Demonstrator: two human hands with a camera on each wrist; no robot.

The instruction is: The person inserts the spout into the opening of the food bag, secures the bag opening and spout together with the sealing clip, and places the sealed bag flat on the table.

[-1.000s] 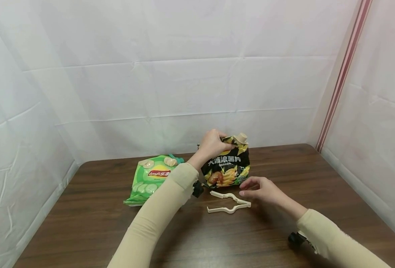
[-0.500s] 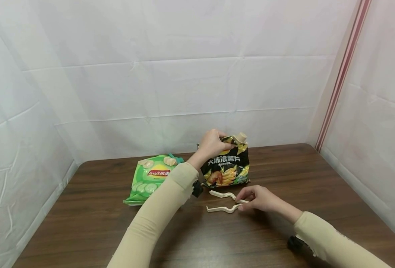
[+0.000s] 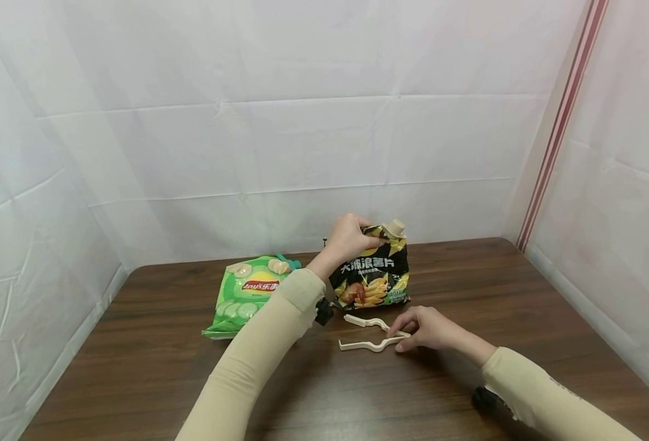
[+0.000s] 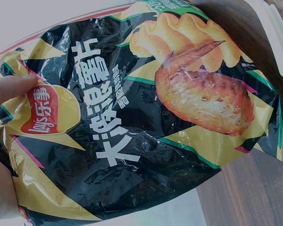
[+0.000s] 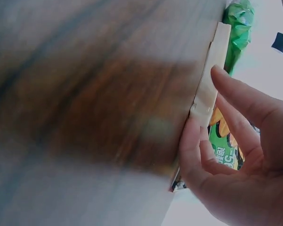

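Note:
In the head view, my left hand (image 3: 349,239) pinches the top of a black chip bag (image 3: 371,282) that stands upright. Its thumb (image 4: 14,89) presses on the bag's front in the left wrist view. A beige clip with a cap (image 3: 395,229) sits on the bag's top right corner. Below the bag, a cream bag-sealing clip (image 3: 376,346) lies spread on the table, its two arms pointing left. My right hand (image 3: 426,331) has thumb and fingers around the hinge end of this clip. The right wrist view shows the fingertips touching the clip (image 5: 209,89).
A green chip bag (image 3: 247,294) with a teal clip (image 3: 292,262) at its top lies to the left, partly behind my left sleeve. Under everything is a dark wooden table (image 3: 137,367). White sheeting (image 3: 302,153) stands behind the table and along both sides.
My right hand has come down and left from beside the black bag onto the cream clip's hinge end. The left hand and the black bag have hardly moved.

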